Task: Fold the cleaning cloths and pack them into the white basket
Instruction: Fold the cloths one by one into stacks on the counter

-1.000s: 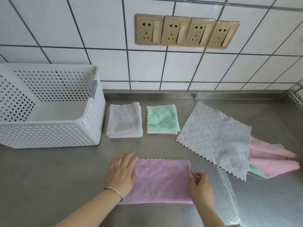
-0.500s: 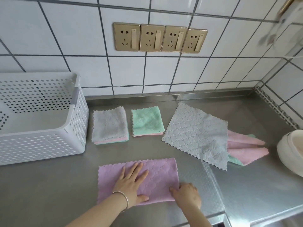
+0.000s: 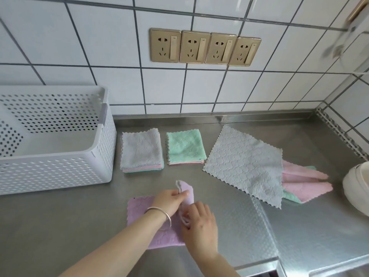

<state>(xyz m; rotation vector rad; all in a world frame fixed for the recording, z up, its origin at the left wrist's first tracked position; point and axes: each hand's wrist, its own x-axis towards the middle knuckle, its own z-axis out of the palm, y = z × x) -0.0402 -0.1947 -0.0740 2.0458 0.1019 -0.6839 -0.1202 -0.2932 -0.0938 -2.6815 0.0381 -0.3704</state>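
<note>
While our left hand (image 3: 171, 197) and right hand (image 3: 196, 220) pinch the purple cloth's (image 3: 139, 211) raised right edge, its flat half stretches toward nine o'clock, left hand nearer.

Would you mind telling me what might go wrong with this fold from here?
1. Both hands, left and right, pinch only the lifted edge of the purple cloth; nothing pins the flat part, so it might slide and fold crooked.
2. The cloth lies near the counter's front edge; a tug toward the person could drag it over.
</note>
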